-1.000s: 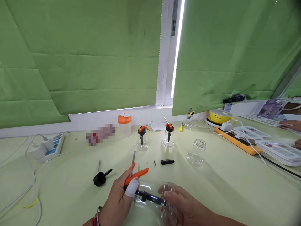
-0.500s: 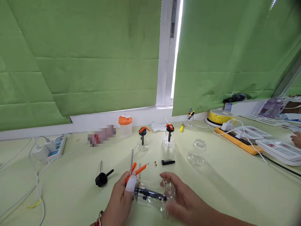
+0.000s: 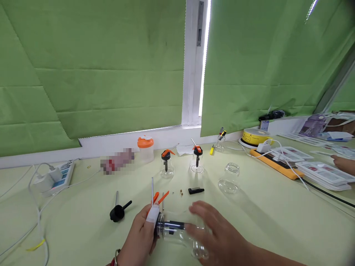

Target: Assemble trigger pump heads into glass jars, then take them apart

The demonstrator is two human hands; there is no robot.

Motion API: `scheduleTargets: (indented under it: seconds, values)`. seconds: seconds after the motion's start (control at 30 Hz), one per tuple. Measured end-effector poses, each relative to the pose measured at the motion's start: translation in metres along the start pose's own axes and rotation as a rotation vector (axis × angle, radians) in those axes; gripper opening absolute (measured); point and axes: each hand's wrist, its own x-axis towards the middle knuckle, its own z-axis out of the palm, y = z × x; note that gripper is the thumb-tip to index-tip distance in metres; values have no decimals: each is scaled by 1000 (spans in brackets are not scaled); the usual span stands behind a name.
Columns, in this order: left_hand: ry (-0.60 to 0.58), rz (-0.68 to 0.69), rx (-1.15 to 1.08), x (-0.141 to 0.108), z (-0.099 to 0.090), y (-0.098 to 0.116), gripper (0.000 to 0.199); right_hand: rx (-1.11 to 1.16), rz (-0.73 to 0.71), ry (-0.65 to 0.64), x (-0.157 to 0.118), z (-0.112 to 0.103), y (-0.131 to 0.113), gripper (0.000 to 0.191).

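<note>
My left hand (image 3: 141,231), a white wrap on its thumb, grips the black spray head with orange levers (image 3: 161,198) and a metal spout (image 3: 152,190). The head sits on the neck of a clear glass bottle (image 3: 179,236), held lying sideways with a black tube inside. My right hand (image 3: 222,236) curls around the bottle's base, its fingers partly blurred. Beyond lie a small black part with a spring (image 3: 196,190), tiny brass-coloured pieces (image 3: 181,192) and a thin metal rod (image 3: 163,201). A black cap with a spout (image 3: 117,213) lies left of my left hand.
Two assembled spray bottles (image 3: 167,168) (image 3: 197,162) and an open glass bottle (image 3: 229,181) stand beyond my hands. An orange-lidded cup (image 3: 145,149) is by the wall. Power strips (image 3: 62,179) (image 3: 274,166) and cables flank the work area. A co-worker's hand (image 3: 344,163) shows at far right.
My right hand has shifted over the bottle, with its fingers now crossing the glass. The bottle's base has tipped slightly downward. My left hand keeps its grip; the view has turned slightly.
</note>
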Motion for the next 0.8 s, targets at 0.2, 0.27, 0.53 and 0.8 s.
scheduleTargets:
  seconds: [0.2,0.27,0.53,0.8]
  values:
    - [12,-86,-77,5,-8,-2,37,-485,-285,171,-37,-26,29,40]
    - [-11,-18,-77,6,-11,-3,37,-467,-124,357,-51,-39,45,37]
    - [-64,146,69,4,-10,1,29,40,641,545,-92,-72,89,77]
    - [-122,594,554,4,-24,-14,45,-176,800,360,-61,-77,99,65]
